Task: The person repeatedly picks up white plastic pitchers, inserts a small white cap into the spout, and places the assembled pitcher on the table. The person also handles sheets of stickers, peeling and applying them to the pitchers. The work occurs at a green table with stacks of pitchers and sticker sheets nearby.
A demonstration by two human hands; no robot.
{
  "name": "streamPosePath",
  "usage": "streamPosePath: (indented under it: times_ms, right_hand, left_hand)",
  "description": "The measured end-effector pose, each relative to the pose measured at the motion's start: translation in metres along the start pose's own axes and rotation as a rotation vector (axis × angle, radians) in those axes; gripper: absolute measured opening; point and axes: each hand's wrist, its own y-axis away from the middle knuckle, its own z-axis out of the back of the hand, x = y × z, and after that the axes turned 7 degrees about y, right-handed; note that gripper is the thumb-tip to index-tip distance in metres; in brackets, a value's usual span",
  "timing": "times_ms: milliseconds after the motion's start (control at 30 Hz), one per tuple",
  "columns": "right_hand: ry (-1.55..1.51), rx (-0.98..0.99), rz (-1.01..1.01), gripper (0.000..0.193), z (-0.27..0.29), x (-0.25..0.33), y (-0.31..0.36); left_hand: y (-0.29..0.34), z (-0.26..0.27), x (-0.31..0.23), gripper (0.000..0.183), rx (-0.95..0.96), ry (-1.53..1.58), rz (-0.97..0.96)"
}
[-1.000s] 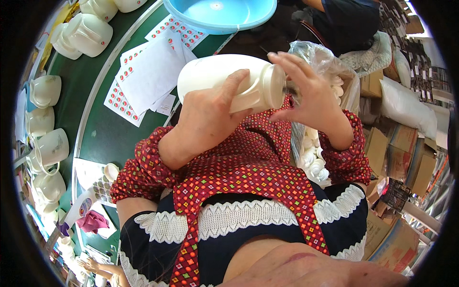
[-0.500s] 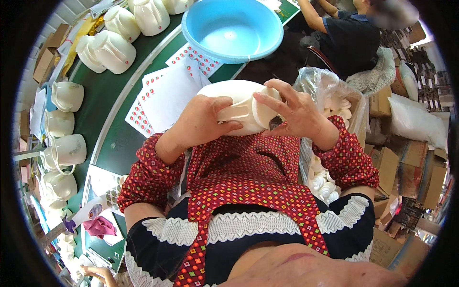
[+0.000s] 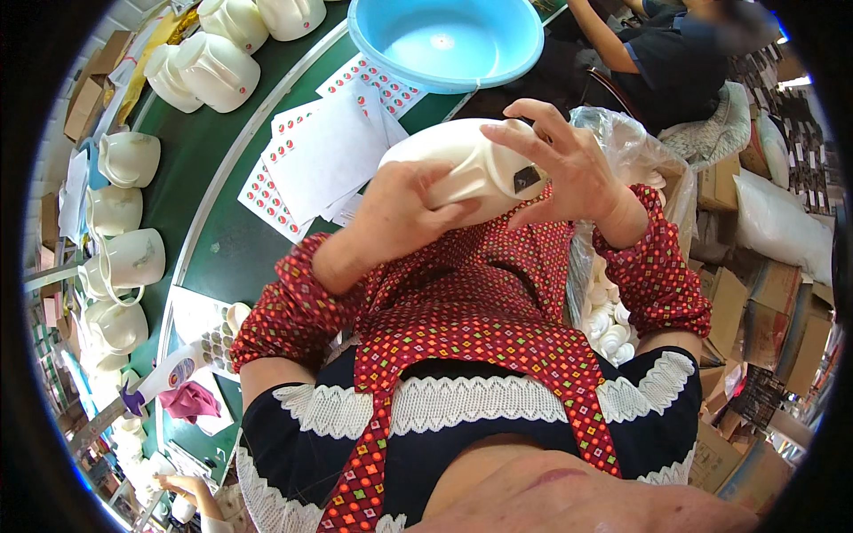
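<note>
While the white jug-like vessel (image 3: 444,142) lies tilted on its side in mid-air, here it is, right in front of the red patterned apron (image 3: 480,320), with both hands at work on it! The left hand (image 3: 391,209) has a firm grip at the handle, thumb and fingers wrapped around it. Over at the other end, the right hand (image 3: 582,169) is half-curled, fingers spread across that end, thumb low, beside a dark rectangular patch (image 3: 528,179); whether every fingertip makes contact, I can't tell.

Just beyond, on the green bench (image 3: 213,231), white paper (image 3: 324,164) overlaps sheets of red-and-green stickers (image 3: 267,200), near a blue basin (image 3: 449,53). Along the left, more white vessels (image 3: 135,258) line up. By the right forearm, a clear plastic bag (image 3: 613,129) and a heap of white pieces (image 3: 609,333); farther up, a seated co-worker (image 3: 666,62) in dark clothing.
</note>
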Motion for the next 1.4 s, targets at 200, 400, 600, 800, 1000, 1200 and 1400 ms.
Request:
streamPosePath:
  times_ms: [200,400,600,800,1000,1200,1400]
  right_hand:
    - [0.043,-0.016,0.047,0.089,-0.014,-0.009,-0.008]
    - [0.147,0.022,-0.392,0.053,-0.023,0.012,-0.030]
    - [0.219,0.141,-0.485,0.055,-0.018,0.051,-0.081]
    - [-0.158,-0.001,-0.338,0.050,-0.024,0.073,-0.102]
    - [-0.245,0.208,-0.424,0.020,-0.079,0.043,-0.051]
    - [-0.385,0.341,-0.413,0.013,-0.099,0.039,-0.061]
    - [-0.396,0.199,-0.467,0.020,-0.132,0.034,-0.092]
  left_hand:
    - [-0.017,0.034,0.010,0.030,0.251,0.044,0.104]
    - [0.023,-0.030,0.018,0.042,0.013,-0.107,-0.016]
    - [0.043,-0.019,-0.023,0.031,-0.027,-0.040,0.144]
    - [0.114,0.077,-0.028,0.021,-0.326,0.236,0.266]
    - [0.129,0.184,0.020,0.020,-0.920,0.170,0.156]
    - [0.077,0.306,0.128,0.029,-1.248,0.061,-0.154]
    - [0.046,0.355,0.164,0.032,-1.322,0.013,-0.109]
